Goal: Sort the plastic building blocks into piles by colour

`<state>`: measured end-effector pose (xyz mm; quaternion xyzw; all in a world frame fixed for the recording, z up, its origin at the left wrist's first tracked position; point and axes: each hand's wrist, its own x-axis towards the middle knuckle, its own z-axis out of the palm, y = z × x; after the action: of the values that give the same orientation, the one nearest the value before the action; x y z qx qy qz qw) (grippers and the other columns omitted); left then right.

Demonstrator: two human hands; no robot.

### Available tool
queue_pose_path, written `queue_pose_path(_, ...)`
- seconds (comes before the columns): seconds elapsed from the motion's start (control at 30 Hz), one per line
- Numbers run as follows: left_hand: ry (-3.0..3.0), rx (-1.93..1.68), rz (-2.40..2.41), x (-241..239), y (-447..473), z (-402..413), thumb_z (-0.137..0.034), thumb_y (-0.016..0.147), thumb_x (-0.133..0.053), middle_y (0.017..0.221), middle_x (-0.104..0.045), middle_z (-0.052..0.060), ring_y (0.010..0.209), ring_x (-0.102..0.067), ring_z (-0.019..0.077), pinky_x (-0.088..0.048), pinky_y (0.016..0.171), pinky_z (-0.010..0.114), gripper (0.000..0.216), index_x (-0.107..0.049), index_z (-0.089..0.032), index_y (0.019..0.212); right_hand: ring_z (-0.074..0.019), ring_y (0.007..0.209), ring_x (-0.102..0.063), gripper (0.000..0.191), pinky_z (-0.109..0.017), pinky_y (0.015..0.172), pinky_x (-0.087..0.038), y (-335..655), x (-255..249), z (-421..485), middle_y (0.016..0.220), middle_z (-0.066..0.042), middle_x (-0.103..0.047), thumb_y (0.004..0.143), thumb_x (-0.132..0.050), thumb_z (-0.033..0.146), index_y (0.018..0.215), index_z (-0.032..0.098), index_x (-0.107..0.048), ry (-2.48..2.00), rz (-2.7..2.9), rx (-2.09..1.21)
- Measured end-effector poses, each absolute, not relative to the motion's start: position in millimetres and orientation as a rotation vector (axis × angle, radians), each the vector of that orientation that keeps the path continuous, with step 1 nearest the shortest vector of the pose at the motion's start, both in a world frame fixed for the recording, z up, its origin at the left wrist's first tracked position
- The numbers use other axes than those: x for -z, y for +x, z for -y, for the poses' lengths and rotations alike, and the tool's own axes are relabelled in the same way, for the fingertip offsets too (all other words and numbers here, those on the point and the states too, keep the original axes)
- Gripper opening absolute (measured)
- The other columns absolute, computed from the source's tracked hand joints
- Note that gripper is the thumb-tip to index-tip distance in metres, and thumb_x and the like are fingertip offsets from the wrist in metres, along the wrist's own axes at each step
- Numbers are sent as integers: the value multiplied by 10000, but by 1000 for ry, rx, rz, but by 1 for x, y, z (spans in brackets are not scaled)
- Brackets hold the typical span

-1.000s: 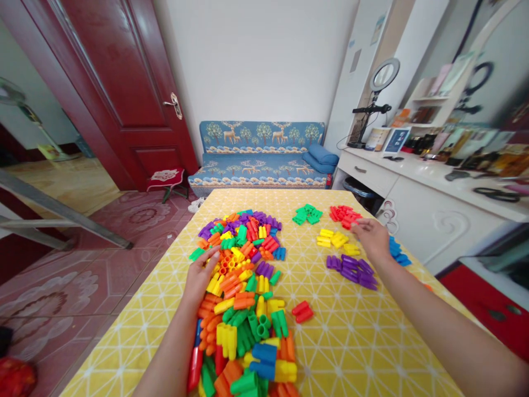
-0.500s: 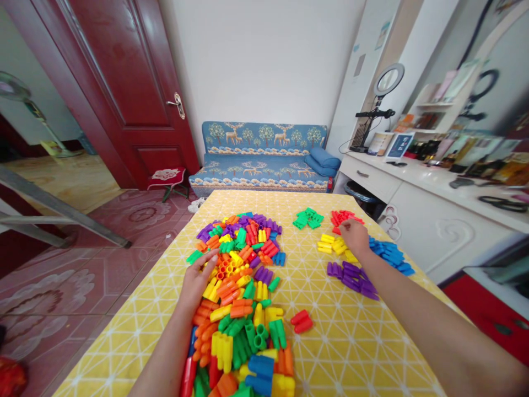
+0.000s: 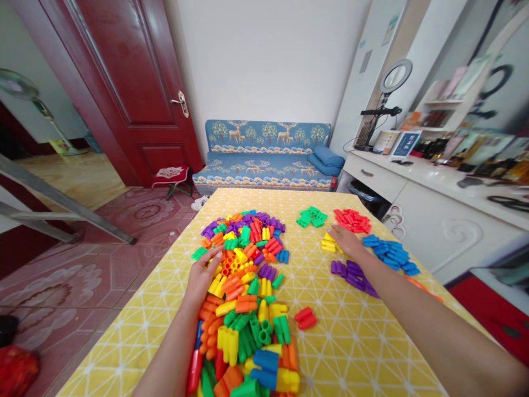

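A big mixed pile of coloured plastic blocks lies on the yellow patterned tablecloth. My left hand rests flat on the pile's left edge, fingers stretched out, holding nothing. My right hand lies palm down over the small yellow block group, fingers extended; I cannot see anything in it. Sorted groups lie around it: green blocks, red blocks, blue blocks and purple blocks. A lone red block sits between pile and purple group.
A blue patterned sofa stands beyond the table's far edge. A dark red door is at the left, with a small stool beside it. White cabinets with a ring light run along the right.
My right hand has drawn back from the red group to the yellow group, nearer me. The left hand has stayed on the pile. The camera view shifted slightly.
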<state>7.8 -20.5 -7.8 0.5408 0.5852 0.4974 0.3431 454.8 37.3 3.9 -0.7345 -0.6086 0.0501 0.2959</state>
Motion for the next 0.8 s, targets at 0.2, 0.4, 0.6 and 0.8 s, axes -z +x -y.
queue_pose_path(0.2, 1417, -1298, -1520, 10, 8, 20, -569, 736, -596, 1157, -696, 88, 1158, -580, 295, -383, 1054, 416, 567, -694, -175, 1132, -214, 1195, -541, 391, -386, 1050, -385, 392, -19, 30, 1251, -97, -615, 926, -412, 420, 1168, 186, -611, -1533, 1685, -146)
queue_pose_path(0.4, 1388, -1315, -1474, 8, 10, 21, -556, 737, -605, 1179, -688, 94, 1171, -576, 291, -396, 1046, 412, 557, -693, -169, 1128, -237, 1343, -399, 462, -506, 1127, -284, 319, 12, 124, 1433, -85, -466, 916, -454, 479, 1314, 252, -512, -1474, 1621, -629)
queue_pose_path(0.6, 1433, -1304, -1474, 7, 8, 22, -580, 728, -605, 1161, -698, 82, 1173, -576, 292, -384, 1058, 415, 575, -692, -186, 1137, -218, 1213, -530, 504, -438, 973, -464, 272, 21, 93, 1393, -89, -495, 901, -472, 366, 1393, 280, -404, -1343, 1521, -816)
queue_pose_path(0.8, 1438, -1296, -1466, 8, 8, 21, -579, 725, -609, 1206, -676, 98, 1194, -562, 296, -373, 1065, 420, 591, -683, -182, 1157, -141, 741, -614, 503, -305, 714, -483, 250, 9, 51, 1148, -47, -620, 788, -597, 232, 1284, 274, -523, -1553, 1723, -590)
